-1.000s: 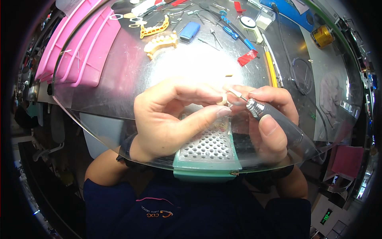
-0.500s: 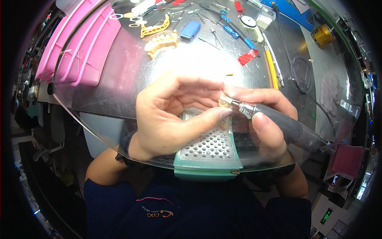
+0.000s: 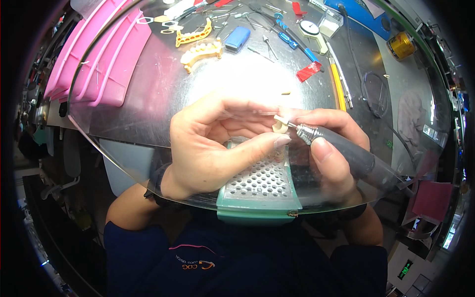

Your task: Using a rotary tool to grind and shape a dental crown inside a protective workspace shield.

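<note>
Between the thumb and fingers of my left hand (image 3: pixel 208 143) is a small cream dental piece (image 3: pixel 280 125), curved like a crown or a short bridge. My right hand (image 3: pixel 334 153) grips a dark rotary handpiece (image 3: pixel 351 154) with a ribbed metal nose. Its thin metal bit points left and meets the cream piece, or comes very close; I cannot tell which. Both hands are close together above a green-framed tray with a perforated metal top (image 3: pixel 260 183). A transparent shield spans the view in front of my hands.
Two yellowish dental arch models (image 3: pixel 202 53) lie beyond my hands beside a blue block (image 3: pixel 237 38). Burs, a dial gauge (image 3: pixel 310 28), red strips (image 3: pixel 308 72) and a yellow pencil (image 3: pixel 337 84) are scattered farther back. Pink trays (image 3: pixel 111 64) stand left, a gold can (image 3: pixel 401 45) far right.
The cream piece has turned a little between my left fingers, showing more of its curved notch. The handpiece's tip has shifted slightly. Both hands stay nearly in place.
</note>
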Action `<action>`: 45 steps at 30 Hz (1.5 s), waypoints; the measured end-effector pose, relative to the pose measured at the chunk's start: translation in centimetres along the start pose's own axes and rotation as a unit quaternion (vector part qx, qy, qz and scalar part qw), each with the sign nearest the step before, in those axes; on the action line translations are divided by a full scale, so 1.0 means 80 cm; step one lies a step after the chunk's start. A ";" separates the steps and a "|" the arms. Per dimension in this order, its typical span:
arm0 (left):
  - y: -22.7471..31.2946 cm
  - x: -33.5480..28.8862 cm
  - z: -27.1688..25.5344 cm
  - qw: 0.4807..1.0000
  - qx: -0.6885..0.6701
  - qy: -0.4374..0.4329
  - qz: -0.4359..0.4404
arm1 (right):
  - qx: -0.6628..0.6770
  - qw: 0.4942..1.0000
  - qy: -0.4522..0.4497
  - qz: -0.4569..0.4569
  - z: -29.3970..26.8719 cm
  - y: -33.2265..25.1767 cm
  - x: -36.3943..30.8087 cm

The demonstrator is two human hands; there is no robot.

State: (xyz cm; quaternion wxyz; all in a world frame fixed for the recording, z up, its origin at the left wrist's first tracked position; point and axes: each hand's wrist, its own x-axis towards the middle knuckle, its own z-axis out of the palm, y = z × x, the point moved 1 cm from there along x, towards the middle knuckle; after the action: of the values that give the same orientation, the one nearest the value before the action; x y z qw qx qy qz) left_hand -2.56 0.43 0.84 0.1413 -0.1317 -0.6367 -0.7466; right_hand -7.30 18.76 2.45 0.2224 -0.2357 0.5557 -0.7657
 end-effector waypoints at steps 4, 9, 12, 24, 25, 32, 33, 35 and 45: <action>-0.002 0.000 0.000 1.000 -0.007 -0.003 0.018 | -0.020 0.999 -0.013 -0.024 -0.001 -0.001 0.000; -0.002 0.001 0.000 1.000 -0.007 -0.006 0.012 | -0.018 1.000 -0.011 -0.021 -0.003 0.000 0.001; -0.002 0.003 -0.001 1.000 0.001 -0.011 0.015 | -0.021 0.999 -0.015 -0.034 -0.002 0.001 0.001; -0.003 0.002 -0.005 0.999 0.025 -0.028 -0.001 | 0.000 1.000 -0.014 -0.014 -0.006 0.003 0.002; -0.003 0.002 -0.005 0.999 0.029 -0.026 -0.002 | -0.001 1.000 -0.014 -0.013 -0.006 0.003 0.002; -0.003 0.002 -0.004 0.999 0.022 -0.033 -0.001 | -0.003 1.000 -0.021 -0.022 -0.009 0.004 0.001; -0.003 0.002 -0.004 0.999 0.024 -0.032 -0.005 | -0.002 1.000 -0.018 -0.019 -0.008 0.004 0.001; -0.003 0.002 -0.004 0.999 0.021 -0.031 -0.005 | -0.005 0.999 -0.020 -0.025 -0.008 0.004 0.002; -0.005 0.002 -0.001 1.000 -0.020 -0.012 0.007 | -0.018 0.999 -0.020 -0.025 -0.007 0.002 0.001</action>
State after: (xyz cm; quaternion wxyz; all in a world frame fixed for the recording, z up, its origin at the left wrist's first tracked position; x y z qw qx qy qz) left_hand -2.87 0.44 0.55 0.1365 -0.1482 -0.6224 -0.7564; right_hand -7.69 19.11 2.14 0.2099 -0.2692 0.5584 -0.7561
